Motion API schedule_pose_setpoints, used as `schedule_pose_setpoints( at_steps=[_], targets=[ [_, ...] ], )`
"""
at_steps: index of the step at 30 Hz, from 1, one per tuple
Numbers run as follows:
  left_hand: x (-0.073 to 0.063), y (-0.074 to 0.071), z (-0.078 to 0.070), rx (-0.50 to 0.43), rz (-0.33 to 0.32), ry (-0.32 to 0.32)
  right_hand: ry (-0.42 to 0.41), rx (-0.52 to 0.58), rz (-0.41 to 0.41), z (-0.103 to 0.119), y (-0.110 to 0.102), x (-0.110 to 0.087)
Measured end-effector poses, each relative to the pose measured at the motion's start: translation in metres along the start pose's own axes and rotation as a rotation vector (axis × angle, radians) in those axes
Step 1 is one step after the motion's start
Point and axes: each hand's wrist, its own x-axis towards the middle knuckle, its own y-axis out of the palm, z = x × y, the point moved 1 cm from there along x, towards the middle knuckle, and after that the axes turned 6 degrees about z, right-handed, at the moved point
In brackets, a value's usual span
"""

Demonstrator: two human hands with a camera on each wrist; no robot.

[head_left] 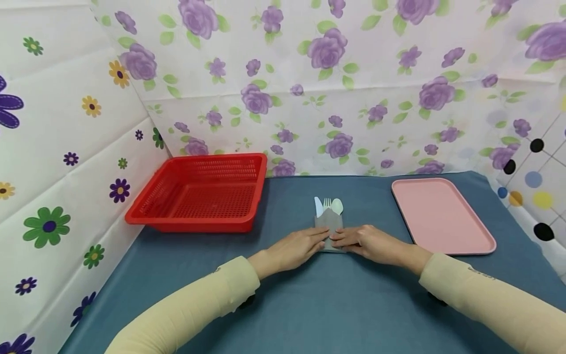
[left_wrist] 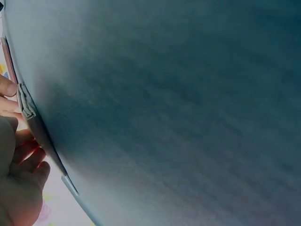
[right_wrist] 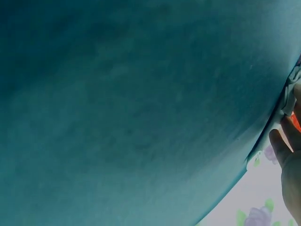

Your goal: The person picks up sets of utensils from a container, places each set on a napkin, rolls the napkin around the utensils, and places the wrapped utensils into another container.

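A folded grey napkin lies on the blue cloth in the head view, forming a pocket. Out of its top stick a knife, a fork and a spoon, all pale, their lower parts hidden inside. My left hand rests its extended fingers on the napkin's left side. From the right, my right hand presses its fingertips on the other side. The napkin's layered edge shows under the fingers in the left wrist view. At the right wrist view's edge, the fingers touch the napkin.
A red perforated basket stands at the back left of the table. At the right lies a pink tray. Flowered cloth hangs behind the table and along its left side.
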Motion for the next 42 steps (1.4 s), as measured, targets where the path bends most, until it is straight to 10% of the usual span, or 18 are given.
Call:
schedule_pose_setpoints(
  at_steps=[18,30,42],
  targets=[
    [0.005,-0.002,0.004,0.301,-0.018,0.08,0.075,-0.172,-0.125,0.015,0.003,-0.012],
    [0.005,0.002,0.002,0.326,-0.019,0.072,0.589,0.079,-0.216,0.016,0.007,0.003],
    [0.005,0.002,0.004,0.32,-0.003,0.059,0.744,0.389,-0.148,0.018,0.002,0.017]
  ],
)
